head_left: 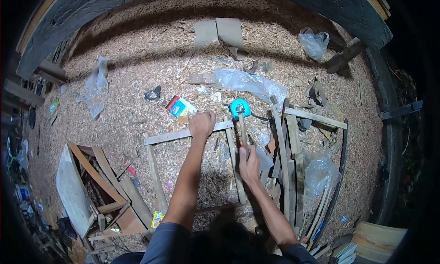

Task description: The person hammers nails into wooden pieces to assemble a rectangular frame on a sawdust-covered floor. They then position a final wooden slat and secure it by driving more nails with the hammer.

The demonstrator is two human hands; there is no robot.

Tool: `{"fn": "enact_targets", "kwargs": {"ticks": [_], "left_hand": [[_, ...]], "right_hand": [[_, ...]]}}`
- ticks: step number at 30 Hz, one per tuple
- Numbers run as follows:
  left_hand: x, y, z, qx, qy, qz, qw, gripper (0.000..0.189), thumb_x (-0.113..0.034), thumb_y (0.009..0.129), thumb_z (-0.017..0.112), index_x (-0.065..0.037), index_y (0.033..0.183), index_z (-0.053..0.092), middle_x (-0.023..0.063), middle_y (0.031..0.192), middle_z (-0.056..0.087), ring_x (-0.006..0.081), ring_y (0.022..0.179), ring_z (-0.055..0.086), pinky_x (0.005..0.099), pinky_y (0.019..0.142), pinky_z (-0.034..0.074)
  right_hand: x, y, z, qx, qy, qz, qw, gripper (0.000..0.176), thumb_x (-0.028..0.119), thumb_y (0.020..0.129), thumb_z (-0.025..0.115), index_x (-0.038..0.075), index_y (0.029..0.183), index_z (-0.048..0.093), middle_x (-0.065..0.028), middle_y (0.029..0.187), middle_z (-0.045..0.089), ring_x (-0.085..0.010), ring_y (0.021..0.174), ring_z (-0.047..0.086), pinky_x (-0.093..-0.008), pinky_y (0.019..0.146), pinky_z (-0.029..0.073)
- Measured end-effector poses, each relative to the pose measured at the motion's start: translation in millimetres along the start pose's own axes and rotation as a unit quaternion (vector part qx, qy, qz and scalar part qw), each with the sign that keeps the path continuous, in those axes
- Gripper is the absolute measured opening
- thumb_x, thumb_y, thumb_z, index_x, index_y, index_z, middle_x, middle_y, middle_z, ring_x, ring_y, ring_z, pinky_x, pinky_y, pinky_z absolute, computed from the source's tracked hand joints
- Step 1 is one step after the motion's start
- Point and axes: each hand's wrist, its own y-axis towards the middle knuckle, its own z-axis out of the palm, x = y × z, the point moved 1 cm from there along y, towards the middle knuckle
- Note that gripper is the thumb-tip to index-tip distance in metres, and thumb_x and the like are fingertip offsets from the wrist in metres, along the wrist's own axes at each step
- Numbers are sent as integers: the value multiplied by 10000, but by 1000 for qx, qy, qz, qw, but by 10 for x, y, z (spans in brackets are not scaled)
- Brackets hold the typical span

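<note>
My left hand (202, 125) is closed over the pale top rail (169, 137) of a wooden frame lying on the ground, near its right corner. My right hand (249, 164), just right of the frame's side bar (234, 165), grips a hammer (243, 129) by its wooden handle. The hammer's head points away from me and overlaps a turquoise tape measure (246, 107) in this view. Right beyond my left hand lie a small wood block (183, 119) and a red, blue and white packet (180, 107).
Wood shavings (137, 87) cover the ground. Several long wood strips (292, 172) lie to my right, with a clear plastic bag (321, 172) beside them. A broken wooden piece (75, 188) stands at left. Plastic sheeting (250, 84) and cardboard (219, 32) lie farther out.
</note>
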Motion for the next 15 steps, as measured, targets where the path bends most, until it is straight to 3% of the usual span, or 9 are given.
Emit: {"fn": "enact_targets", "kwargs": {"ticks": [2,3,6,8,10,12,15], "left_hand": [[20,21,33,-1,-3,-1,1000,533,-415,940,394,-13,851,732,258,851,678,412,835,666,493,823,513],[23,29,44,1,2,2,1000,538,-416,940,392,-10,844,731,256,851,679,411,833,667,493,820,514],[35,42,47,9,7,-1,1000,545,-419,940,390,-6,833,729,251,848,681,408,830,668,494,816,515],[2,38,26,11,5,-4,1000,547,-419,940,391,-4,828,728,249,846,682,407,829,668,495,814,515],[16,36,32,9,0,-10,1000,554,-426,939,390,-2,826,727,247,847,684,406,827,669,495,815,515],[22,42,37,11,1,-9,1000,556,-428,939,387,-3,829,728,248,854,684,407,831,669,495,817,515],[22,54,36,17,-1,-7,1000,562,-431,939,382,2,836,727,253,871,683,409,844,668,496,823,515]], "right_hand": [[46,-52,-147,7,-26,4,1000,332,331,978,510,17,1088,518,-257,750,629,-465,721,622,-509,647,452],[58,-67,-203,10,-106,-5,994,309,290,980,512,19,1124,482,-249,750,628,-456,717,625,-507,643,451],[-88,-93,-252,25,-31,-38,998,307,248,979,516,22,1169,431,-255,777,629,-463,723,623,-513,652,452],[-149,-126,-264,60,-62,-14,996,314,232,977,522,26,1181,403,-266,817,629,-475,730,615,-520,663,450],[-105,-161,-226,39,-89,-56,994,350,242,978,523,31,1223,389,-278,838,632,-497,754,615,-537,666,449],[-87,-121,-173,-2,-96,-81,992,351,250,976,530,38,1239,434,-293,841,638,-511,784,614,-556,673,450],[-43,-65,-165,56,-133,-39,989,316,257,975,533,60,1219,506,-303,839,639,-510,800,614,-565,676,454]]}}
